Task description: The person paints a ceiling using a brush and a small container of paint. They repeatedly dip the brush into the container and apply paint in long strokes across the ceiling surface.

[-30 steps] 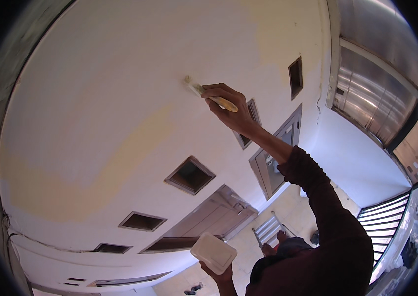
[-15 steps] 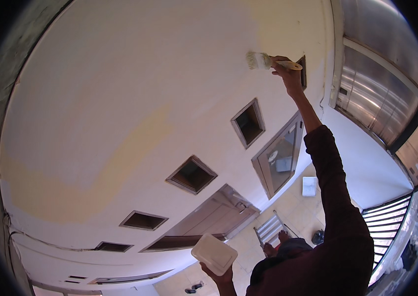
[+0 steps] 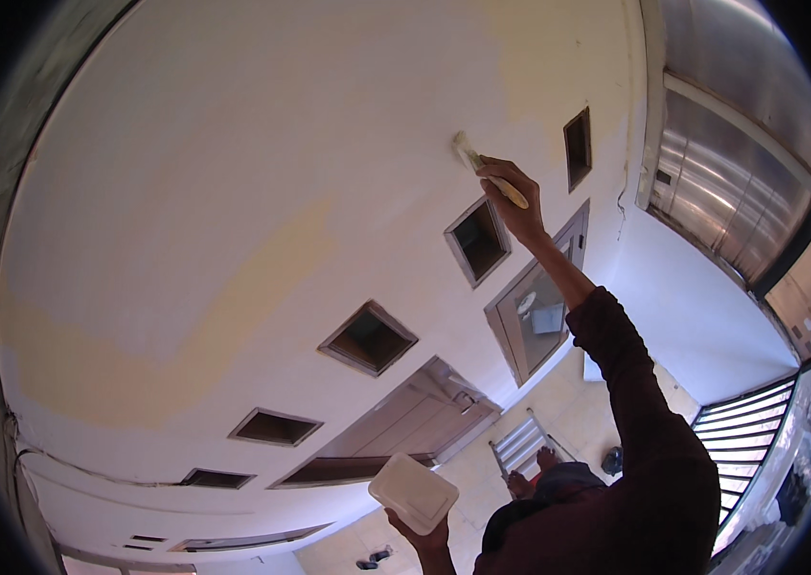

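My right hand (image 3: 513, 196) is closed round the handle of a paintbrush (image 3: 468, 153), reaching up to the wall (image 3: 262, 125). The brush's pale bristles point up and left and appear to touch the wall, just above a square, framed opening (image 3: 478, 241). Most of the wall is white, with yellowish patches (image 3: 233, 316) at the left and the upper right. Low in the view, my left hand (image 3: 424, 541) grips a whitish, rounded rectangular plastic container (image 3: 414, 493) from beneath. What the container holds cannot be seen.
My bare feet stand on a ladder (image 3: 520, 446) well above the tiled floor. More framed openings (image 3: 369, 337) run along the wall, above a brown door (image 3: 396, 422) and a window (image 3: 539, 307). A barred railing (image 3: 745, 441) lies at the right. Dark shoes (image 3: 374, 558) rest on the floor.
My right hand has brought the paintbrush down and to the left along the wall, and the brush has turned edge-on. My left hand with the container has hardly moved.
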Demonstrator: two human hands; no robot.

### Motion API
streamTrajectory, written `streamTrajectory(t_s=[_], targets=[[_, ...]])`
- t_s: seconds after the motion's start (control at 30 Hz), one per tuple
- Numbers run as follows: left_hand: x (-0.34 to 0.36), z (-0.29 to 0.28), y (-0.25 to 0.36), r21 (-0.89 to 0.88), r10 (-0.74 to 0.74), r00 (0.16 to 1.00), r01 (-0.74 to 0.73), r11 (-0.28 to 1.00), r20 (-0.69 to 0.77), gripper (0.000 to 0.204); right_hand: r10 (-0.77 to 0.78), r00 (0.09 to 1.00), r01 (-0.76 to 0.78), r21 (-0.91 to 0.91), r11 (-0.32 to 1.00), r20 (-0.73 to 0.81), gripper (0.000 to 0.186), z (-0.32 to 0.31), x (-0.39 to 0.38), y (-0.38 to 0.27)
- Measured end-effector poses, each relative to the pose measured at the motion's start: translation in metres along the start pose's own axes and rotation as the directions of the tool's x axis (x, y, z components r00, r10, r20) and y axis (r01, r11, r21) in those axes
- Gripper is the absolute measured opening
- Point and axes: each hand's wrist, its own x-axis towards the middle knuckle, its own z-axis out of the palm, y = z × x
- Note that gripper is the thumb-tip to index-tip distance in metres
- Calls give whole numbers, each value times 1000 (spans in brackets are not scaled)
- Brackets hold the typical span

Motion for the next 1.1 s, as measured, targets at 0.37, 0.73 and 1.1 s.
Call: streamTrajectory(t_s=[0.37, 0.73, 1.1], targets=[[8, -19, -14, -470, -261, 965, 225, 853, -11, 72, 377, 925, -336, 374, 864, -39, 20, -72, 45, 81], [-2, -19, -8, -553, -296, 955, 230, 800, -32, 71, 219, 890, -160, 177, 971, -399, 25, -81, 44, 111], [-1, 7, 7, -17, -223, 964, 223, 975, -143, 78, 392, 908, -418, 364, 832, 147, 23, -67, 10, 45]])
